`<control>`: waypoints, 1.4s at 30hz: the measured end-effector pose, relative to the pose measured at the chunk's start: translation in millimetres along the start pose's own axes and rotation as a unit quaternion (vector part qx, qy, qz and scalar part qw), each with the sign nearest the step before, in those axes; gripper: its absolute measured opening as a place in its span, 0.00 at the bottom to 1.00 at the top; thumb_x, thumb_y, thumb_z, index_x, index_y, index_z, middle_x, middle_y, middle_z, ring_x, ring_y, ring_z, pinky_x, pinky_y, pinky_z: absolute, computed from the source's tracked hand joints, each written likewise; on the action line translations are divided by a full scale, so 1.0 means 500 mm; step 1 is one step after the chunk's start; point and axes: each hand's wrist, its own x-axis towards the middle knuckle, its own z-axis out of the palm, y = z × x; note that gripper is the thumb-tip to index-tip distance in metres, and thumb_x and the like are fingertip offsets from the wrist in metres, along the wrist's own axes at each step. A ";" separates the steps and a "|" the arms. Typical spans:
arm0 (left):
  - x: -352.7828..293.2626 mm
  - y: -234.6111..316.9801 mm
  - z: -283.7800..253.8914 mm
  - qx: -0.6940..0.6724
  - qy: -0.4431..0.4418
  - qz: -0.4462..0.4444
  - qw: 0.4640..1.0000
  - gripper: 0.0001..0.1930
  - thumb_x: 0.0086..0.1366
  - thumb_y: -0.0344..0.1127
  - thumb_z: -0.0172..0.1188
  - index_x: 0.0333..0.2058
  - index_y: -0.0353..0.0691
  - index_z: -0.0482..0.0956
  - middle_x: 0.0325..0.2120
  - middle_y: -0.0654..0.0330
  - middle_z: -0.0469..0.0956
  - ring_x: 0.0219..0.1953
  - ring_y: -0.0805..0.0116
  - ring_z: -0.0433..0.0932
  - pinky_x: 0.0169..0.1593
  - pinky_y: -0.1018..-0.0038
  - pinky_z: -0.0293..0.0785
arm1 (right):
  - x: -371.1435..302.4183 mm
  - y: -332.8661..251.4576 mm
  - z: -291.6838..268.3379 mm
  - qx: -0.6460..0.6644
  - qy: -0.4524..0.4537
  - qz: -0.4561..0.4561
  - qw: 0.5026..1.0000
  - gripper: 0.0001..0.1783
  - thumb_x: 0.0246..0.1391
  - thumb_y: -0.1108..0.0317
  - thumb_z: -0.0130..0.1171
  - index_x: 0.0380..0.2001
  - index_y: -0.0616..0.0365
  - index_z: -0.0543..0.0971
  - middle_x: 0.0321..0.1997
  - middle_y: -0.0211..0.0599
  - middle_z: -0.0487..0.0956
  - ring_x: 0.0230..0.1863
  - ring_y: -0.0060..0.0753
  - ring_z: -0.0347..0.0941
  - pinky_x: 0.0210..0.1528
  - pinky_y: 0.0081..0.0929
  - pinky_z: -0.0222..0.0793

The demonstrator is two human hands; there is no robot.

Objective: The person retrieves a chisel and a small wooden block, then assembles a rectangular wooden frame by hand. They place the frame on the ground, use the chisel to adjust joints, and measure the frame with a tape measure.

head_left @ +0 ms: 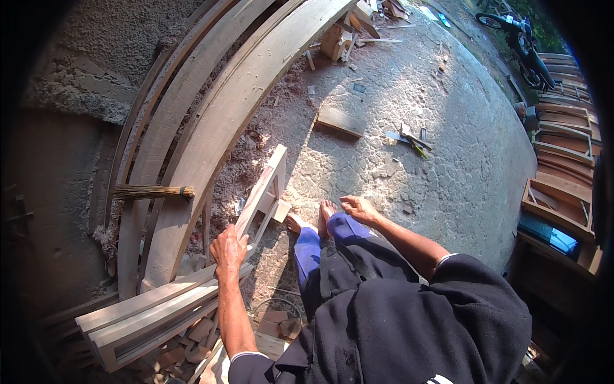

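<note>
Head view: left hand (228, 249) grasps a pale wooden frame (262, 184) by one of its bars. Frame lies left of the bare feet (327, 210), between them and the curved wooden beams (220, 115). Right hand (359, 210) released, fingers loosely curled beside the right shin, nothing visible in it. Stick bundle (150, 191) across beams. Rectangular wooden block (340, 121) on ground ahead; hand tools (407, 131) to its right.

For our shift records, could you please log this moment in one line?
left hand: holding frame; right hand: nothing visible held, by trousers; stick bundle: across beams; block: on ground
</note>
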 end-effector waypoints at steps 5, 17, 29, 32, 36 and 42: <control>0.095 0.057 -0.017 0.063 -0.031 0.066 0.995 0.17 0.54 0.39 0.70 0.38 0.34 0.80 0.30 0.44 0.84 0.37 0.43 0.85 0.43 0.52 0.79 | 0.023 -0.131 0.012 -0.025 0.001 -0.134 0.991 0.24 0.67 0.57 0.54 0.61 0.59 0.75 0.54 0.51 0.82 0.56 0.45 0.80 0.57 0.36 0.75; 0.193 0.237 -0.102 0.188 -0.079 0.076 0.976 0.13 0.50 0.32 0.68 0.36 0.34 0.82 0.28 0.44 0.84 0.34 0.46 0.86 0.42 0.55 0.81 | 0.135 -0.329 -0.020 -0.252 0.027 -0.457 0.853 0.29 0.51 0.65 0.64 0.57 0.58 0.69 0.48 0.45 0.75 0.50 0.50 0.73 0.52 0.45 0.69; 0.301 0.326 0.057 0.225 -0.122 0.104 0.961 0.12 0.49 0.34 0.68 0.34 0.38 0.85 0.30 0.47 0.85 0.36 0.50 0.86 0.42 0.59 0.81 | 0.268 -0.281 -0.011 -0.353 0.050 -0.414 0.838 0.19 0.54 0.62 0.59 0.49 0.51 0.72 0.46 0.36 0.74 0.52 0.40 0.73 0.47 0.44 0.70; 0.318 0.370 0.067 0.217 -0.065 0.122 0.966 0.09 0.49 0.33 0.67 0.32 0.40 0.85 0.29 0.48 0.85 0.34 0.51 0.86 0.40 0.58 0.81 | 0.288 -0.267 -0.010 -0.387 0.006 -0.420 0.821 0.16 0.58 0.61 0.57 0.49 0.47 0.72 0.44 0.34 0.75 0.51 0.40 0.74 0.47 0.47 0.70; 0.303 0.406 0.040 0.153 -0.017 0.105 0.982 0.22 0.54 0.39 0.72 0.47 0.40 0.80 0.41 0.53 0.85 0.48 0.57 0.83 0.54 0.60 0.75 | 0.351 -0.256 -0.050 -0.387 -0.035 -0.416 0.822 0.10 0.60 0.59 0.56 0.43 0.44 0.72 0.41 0.32 0.76 0.50 0.43 0.76 0.48 0.54 0.73; 0.226 0.388 0.054 0.044 0.377 0.189 0.906 0.48 0.51 0.43 0.78 0.68 0.41 0.63 0.68 0.48 0.63 0.70 0.50 0.62 0.71 0.52 0.58 | 0.470 -0.228 -0.136 -0.331 -0.090 -0.497 0.797 0.12 0.57 0.62 0.61 0.40 0.49 0.71 0.39 0.34 0.77 0.45 0.51 0.78 0.44 0.48 0.77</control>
